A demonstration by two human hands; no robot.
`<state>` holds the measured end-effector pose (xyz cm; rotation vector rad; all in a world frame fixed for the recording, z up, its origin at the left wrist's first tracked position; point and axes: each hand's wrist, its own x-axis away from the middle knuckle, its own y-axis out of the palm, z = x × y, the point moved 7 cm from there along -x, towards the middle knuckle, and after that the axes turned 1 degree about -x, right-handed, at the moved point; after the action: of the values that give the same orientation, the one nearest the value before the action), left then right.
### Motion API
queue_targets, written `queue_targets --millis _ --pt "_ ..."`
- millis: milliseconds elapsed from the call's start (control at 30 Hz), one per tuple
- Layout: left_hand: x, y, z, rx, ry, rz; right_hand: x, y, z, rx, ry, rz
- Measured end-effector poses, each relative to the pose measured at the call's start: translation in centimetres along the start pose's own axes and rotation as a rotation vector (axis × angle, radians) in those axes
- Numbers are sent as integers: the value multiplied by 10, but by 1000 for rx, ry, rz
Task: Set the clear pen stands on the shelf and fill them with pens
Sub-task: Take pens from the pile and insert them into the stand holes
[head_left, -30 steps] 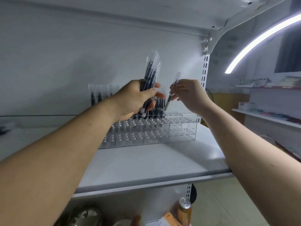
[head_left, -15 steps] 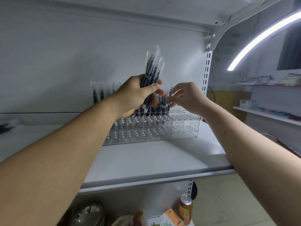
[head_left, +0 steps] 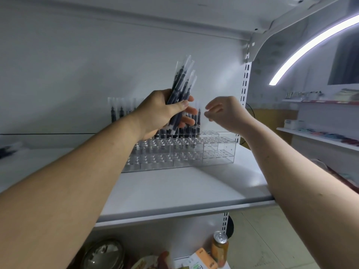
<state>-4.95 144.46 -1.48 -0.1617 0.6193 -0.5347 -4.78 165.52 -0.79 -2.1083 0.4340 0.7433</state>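
Left hand (head_left: 162, 115) at centre frame, fingers and thumb wrapped round a bundle of wrapped pens (head_left: 181, 85), the ends fanning up toward upper centre. Right hand (head_left: 227, 111) just right of it, fingers loosely curled, thumb and forefinger close together with nothing visible between them. It reads as empty and hovers just beside the top of the rightmost standing pen (head_left: 199, 118). Clear pen stands (head_left: 218, 150) sit on the shelf (head_left: 174, 193), side by side in a line at centre, set back from the front edge, so the placement part looks done. Fill is partial: standing pens (head_left: 113, 114) are only in the back row, running from left of centre across to behind the left hand, which hides the exact count. The lower front tiers look empty with bare holes showing, and the right-end stand has no pens that I can see. Estimate: early in the fill, well under half. Left to do: feed the bundle in one pen at a time, then more stock for the front tiers. Can't tell whether more stands are due.
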Motion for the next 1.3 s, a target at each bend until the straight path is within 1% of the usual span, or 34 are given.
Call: queue_targets --millis 67,100,133,200,267,367,567,633,700,800,867,933,967,1033,1067,1133,1300 --pt "0 0 0 6 -5 1 0 -16 -10 -73 -56 165" --pt "0 1 0 6 -7 -1 1 -20 -15 -152 -82 202" --pt "-1 1 0 5 -11 -4 1 -21 -20 -269 -90 189" --pt "-2 3 -2 7 -26 -11 3 -12 -27 -522 -68 57" --pt "-2 4 -2 -2 -36 -25 7 -2 -34 -643 -73 -72" --pt "-2 8 -3 -31 -39 -62 10 7 -40 -657 -95 -158" --pt "-1 13 -4 -21 -57 -85 9 7 -38 -664 -55 -130" --pt "-1 12 -3 3 -65 -74 8 5 -38 -683 -53 -89" --pt "-1 9 -4 19 -73 -63 5 0 -34 -753 -11 -26" --pt "0 6 -5 37 -86 -47 1 -15 -25 -858 41 132" --pt "0 5 -6 12 -87 -33 1 -27 -19 -807 36 253" --pt "0 2 -5 -16 -78 -14 1 -34 -15 -651 3 321" --pt "0 1 -4 -30 -72 -1 1 -34 -15 -541 -20 320" --pt "0 -3 -4 -60 -66 33 2 -29 -18 -343 -64 266" --pt "-1 -4 -5 -69 -66 54 2 -25 -19 -283 -79 229" --pt "-2 -7 -7 -72 -67 82 3 -18 -22 -215 -97 174" --pt "-4 -7 -10 -44 -94 60 4 -11 -22 -148 -71 115"
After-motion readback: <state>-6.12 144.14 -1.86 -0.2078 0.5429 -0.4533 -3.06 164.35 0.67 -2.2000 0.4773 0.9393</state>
